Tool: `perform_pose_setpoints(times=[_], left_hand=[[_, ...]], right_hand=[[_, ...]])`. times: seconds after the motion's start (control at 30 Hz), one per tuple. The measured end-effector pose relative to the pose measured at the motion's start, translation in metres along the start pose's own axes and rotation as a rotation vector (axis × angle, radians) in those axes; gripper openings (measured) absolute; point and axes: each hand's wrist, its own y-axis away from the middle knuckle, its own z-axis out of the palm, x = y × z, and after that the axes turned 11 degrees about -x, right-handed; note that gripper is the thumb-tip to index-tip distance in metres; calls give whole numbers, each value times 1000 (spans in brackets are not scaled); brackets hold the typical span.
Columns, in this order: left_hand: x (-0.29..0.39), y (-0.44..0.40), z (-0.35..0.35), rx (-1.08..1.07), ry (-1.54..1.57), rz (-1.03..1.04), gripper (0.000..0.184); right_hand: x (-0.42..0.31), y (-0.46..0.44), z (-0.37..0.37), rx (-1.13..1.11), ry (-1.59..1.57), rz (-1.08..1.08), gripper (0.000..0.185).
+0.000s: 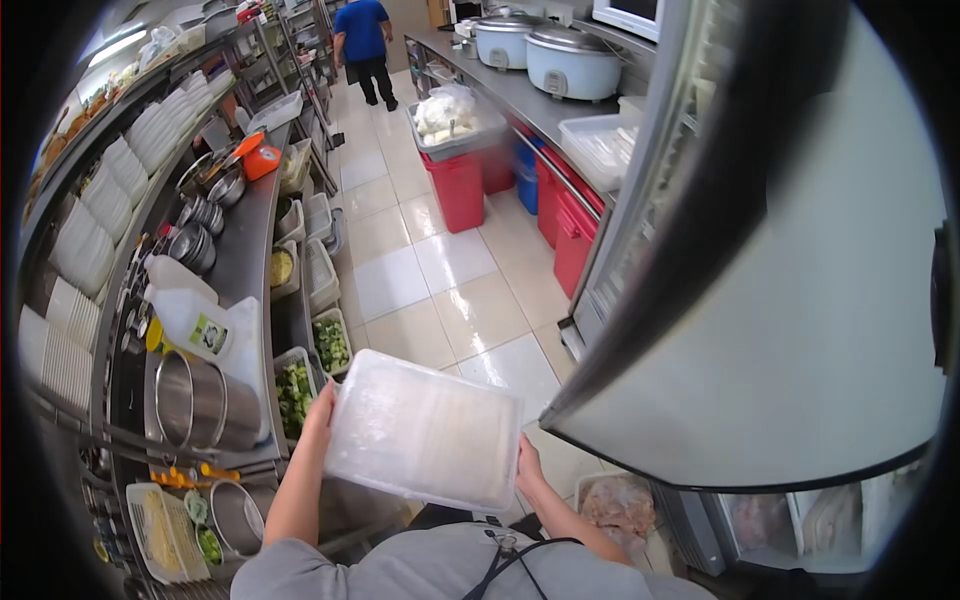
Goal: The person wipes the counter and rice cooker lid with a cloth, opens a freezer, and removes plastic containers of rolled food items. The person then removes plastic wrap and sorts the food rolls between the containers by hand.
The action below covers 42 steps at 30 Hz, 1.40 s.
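A translucent white plastic food container [425,432] with a frosted lid spans the space in front of my chest, tilted a little down to the right. What lies inside is pale and cannot be made out. My left hand [321,412] grips its left side, and my right hand [529,464] grips its lower right side; some fingers are hidden under or behind it. To my right stands a large pale refrigerator door [840,290], swung open. Below that door, bins of raw meat or fish [765,525] show in the lower compartment.
A tub of raw meat [618,508] sits on the floor at my right. Bins of cut greens [331,342] line the left, beneath a steel counter [240,262] with a large pot [188,400]. Red bins [455,190] stand ahead. A person in blue [362,35] is farther off.
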Motion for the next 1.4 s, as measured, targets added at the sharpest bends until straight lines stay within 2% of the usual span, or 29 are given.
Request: perform_pose_setpoints(times=[0.03, 0.1, 0.23, 0.3, 0.33, 0.43, 0.5, 0.57, 0.67, 0.73, 0.8, 0.97, 1.1, 1.13, 1.2, 1.33, 1.4], left_hand=[[-2, -30, -38, 4, 51, 42, 48], [25, -39, -60, 93, 106, 43, 48], [36, -107, -115, 12, 239, 83, 48], [63, -119, -90, 62, 395, 59, 47], [80, -119, -81, -68, 334, 93, 47], [118, -162, -54, -174, 365, 68, 46], [161, -167, -8, -274, 426, 94, 45], [191, -194, 28, -294, 402, 86, 43], [222, -255, 59, -331, 391, 81, 42], [250, -280, 85, -515, 347, 146, 42], [275, -308, 107, -487, 330, 128, 43], [323, -375, 129, -485, 358, 97, 44], [364, -427, 138, -374, 414, 18, 43], [376, -444, 141, -414, 385, 21, 43], [399, -480, 143, -475, 329, 1, 42], [469, -550, 196, -546, 321, -7, 43], [495, -575, 225, -579, 280, 5, 45]], right_hand=[[-4, -17, 27, -3, 1, -8, 37], [-21, -58, 82, -51, 115, -35, 36], [-64, -123, 158, -72, 308, -49, 36], [-89, -152, 178, -110, 463, -148, 37], [-99, -161, 185, -83, 471, -192, 36], [-151, -162, 217, 32, 545, -263, 34], [-185, -164, 230, 142, 563, -330, 33], [-211, -194, 210, 103, 508, -466, 34], [-256, -224, 209, 87, 444, -472, 33], [-283, -234, 226, 100, 431, -481, 33], [-311, -261, 249, 106, 310, -519, 33], [-356, -362, 261, 51, 328, -425, 32], [-382, -439, 292, 24, 380, -406, 32], [-393, -449, 307, 49, 369, -434, 32], [-411, -461, 343, -69, 290, -387, 32], [-458, -504, 375, 44, 228, -444, 30], [-483, -532, 362, 94, 294, -520, 31]])
